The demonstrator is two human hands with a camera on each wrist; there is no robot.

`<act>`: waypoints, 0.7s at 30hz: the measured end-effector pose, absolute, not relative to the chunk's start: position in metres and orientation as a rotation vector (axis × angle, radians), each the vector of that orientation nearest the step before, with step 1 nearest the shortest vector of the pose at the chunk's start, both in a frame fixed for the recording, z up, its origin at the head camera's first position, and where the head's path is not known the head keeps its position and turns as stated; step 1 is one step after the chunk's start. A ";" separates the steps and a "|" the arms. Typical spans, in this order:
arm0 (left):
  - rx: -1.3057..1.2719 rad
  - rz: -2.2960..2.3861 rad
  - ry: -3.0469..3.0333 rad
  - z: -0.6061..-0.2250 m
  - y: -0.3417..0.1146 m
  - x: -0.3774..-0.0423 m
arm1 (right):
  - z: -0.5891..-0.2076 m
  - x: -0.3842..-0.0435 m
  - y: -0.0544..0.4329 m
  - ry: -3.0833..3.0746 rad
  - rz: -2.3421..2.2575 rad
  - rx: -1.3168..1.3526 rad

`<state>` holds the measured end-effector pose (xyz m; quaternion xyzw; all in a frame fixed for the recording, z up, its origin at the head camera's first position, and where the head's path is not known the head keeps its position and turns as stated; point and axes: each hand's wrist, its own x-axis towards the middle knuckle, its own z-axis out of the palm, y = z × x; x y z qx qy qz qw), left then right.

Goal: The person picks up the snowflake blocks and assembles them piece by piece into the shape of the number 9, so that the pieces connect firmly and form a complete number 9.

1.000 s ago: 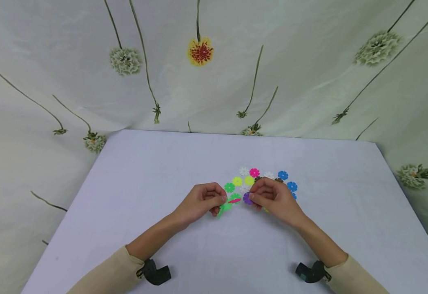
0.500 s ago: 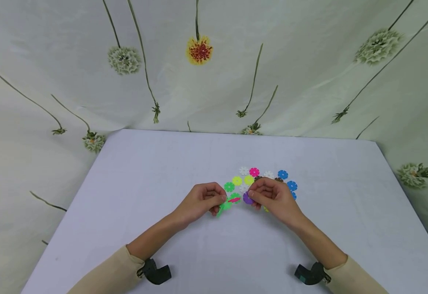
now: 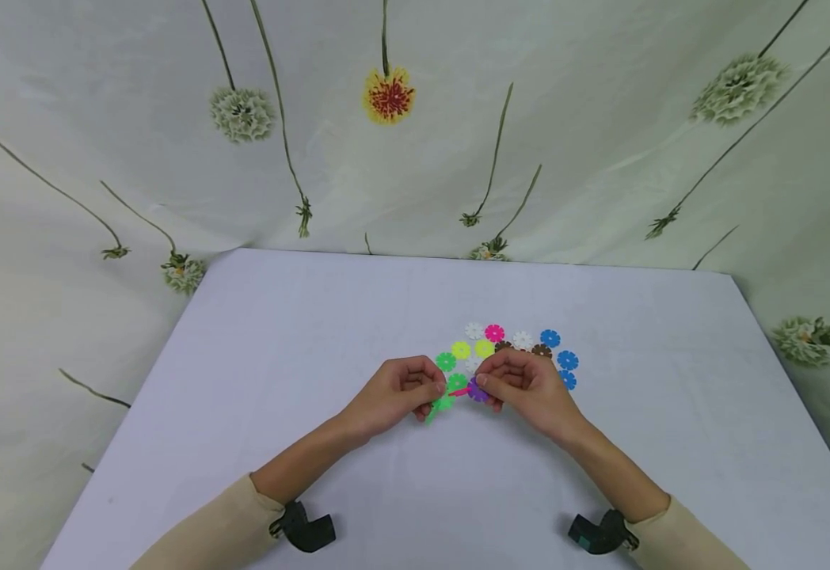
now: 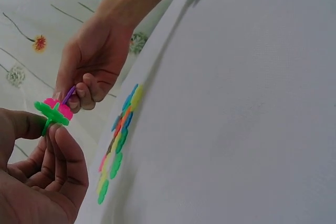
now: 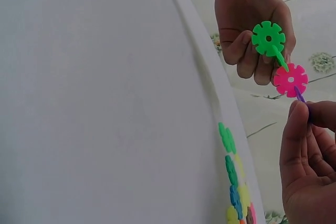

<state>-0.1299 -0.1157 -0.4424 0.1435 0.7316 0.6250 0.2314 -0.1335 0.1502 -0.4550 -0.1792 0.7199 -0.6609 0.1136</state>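
Observation:
My left hand (image 3: 399, 392) pinches a small chain of plastic snowflake discs between thumb and index finger. In the right wrist view the chain has a green disc (image 5: 276, 32), a second green disc (image 5: 281, 59) seen edge-on, and a pink disc (image 5: 282, 83) slotted at the end. My right hand (image 3: 529, 389) pinches a purple snowflake disc (image 3: 479, 390) by its edge. The purple disc stands crosswise to the pink one, its rim right at a slot of the pink disc. Fingertips cover part of the purple disc.
Loose snowflake discs lie on the white table (image 3: 279, 317) just beyond the hands: a yellow disc (image 3: 461, 350), a pink disc (image 3: 494, 333), a brown disc (image 3: 542, 351), several blue discs (image 3: 550, 338), plus green and white ones. Behind hangs a flower-printed cloth (image 3: 600, 119).
My right hand has moved slightly left with the purple disc, closing the gap to the pink disc. The left hand has shifted slightly right with the chain.

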 end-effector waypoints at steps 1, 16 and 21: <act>0.395 1.713 2.015 -0.443 -0.115 -0.130 | -0.456 -0.133 0.150 2.113 -1.937 -0.528; 0.473 1.600 2.139 -0.441 -0.116 -0.129 | -0.454 -0.127 0.141 2.250 -1.827 -0.558; 0.418 1.640 2.156 -0.442 -0.116 -0.129 | -0.451 -0.130 0.142 2.197 -1.892 -0.562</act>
